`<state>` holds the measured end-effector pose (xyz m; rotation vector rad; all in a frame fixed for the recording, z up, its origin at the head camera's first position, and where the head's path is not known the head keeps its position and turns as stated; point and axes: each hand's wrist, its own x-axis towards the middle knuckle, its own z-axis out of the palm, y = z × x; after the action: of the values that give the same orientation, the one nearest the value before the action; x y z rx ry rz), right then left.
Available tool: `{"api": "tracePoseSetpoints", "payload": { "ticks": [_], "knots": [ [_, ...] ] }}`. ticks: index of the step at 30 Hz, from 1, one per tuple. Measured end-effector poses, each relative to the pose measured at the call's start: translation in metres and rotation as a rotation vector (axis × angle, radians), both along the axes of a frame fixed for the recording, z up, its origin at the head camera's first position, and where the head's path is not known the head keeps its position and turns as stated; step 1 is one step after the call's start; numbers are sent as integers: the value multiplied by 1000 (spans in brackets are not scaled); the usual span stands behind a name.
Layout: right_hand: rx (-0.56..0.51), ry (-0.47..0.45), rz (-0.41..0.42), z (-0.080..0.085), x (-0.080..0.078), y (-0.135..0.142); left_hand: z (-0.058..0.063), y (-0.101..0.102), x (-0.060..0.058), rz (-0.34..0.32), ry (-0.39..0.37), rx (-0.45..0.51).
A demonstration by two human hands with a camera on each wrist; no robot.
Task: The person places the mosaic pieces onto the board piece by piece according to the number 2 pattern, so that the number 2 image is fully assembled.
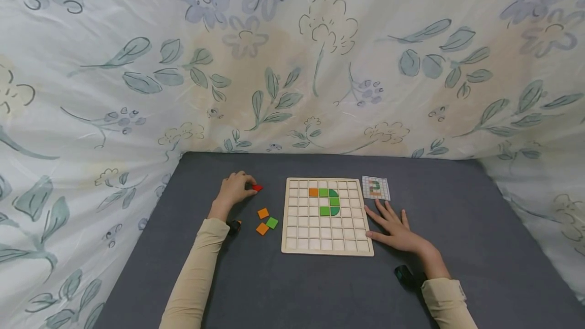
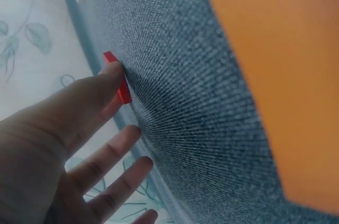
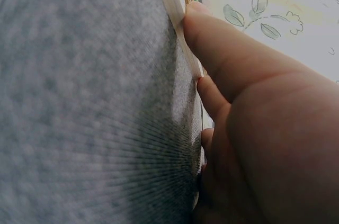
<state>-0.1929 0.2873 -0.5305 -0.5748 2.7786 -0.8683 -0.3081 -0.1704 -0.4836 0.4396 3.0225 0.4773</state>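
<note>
Between thumb and fingertip, my left hand pinches a small red tile close over the dark cloth, left of the board. In the left wrist view the red tile shows as a thin slab under the thumb, the other fingers spread behind it. My right hand lies spread flat, thumb and index finger touching the right edge of the wooden grid board. On the board, orange, light green and dark green pieces form a hooked shape. The right wrist view shows the thumb against the board's side.
Two orange tiles and a green tile lie left of the board. Another orange piece is partly hidden by the left wrist. A printed pattern card lies by the board's upper right corner. Floral fabric hangs behind the table.
</note>
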Motion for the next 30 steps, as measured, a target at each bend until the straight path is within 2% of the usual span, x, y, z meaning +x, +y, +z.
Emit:
{"api": "tracePoseSetpoints", "payload": {
  "ticks": [6, 16, 30],
  "knots": [
    [7, -6, -4, 0, 0, -1, 1, 4, -1, 1, 4, -32],
    [4, -13, -4, 2, 1, -1, -3, 7, -5, -30, -3, -55],
    [12, -19, -8, 0, 0, 1, -2, 15, -4, -33, 42, -69]
  ]
}}
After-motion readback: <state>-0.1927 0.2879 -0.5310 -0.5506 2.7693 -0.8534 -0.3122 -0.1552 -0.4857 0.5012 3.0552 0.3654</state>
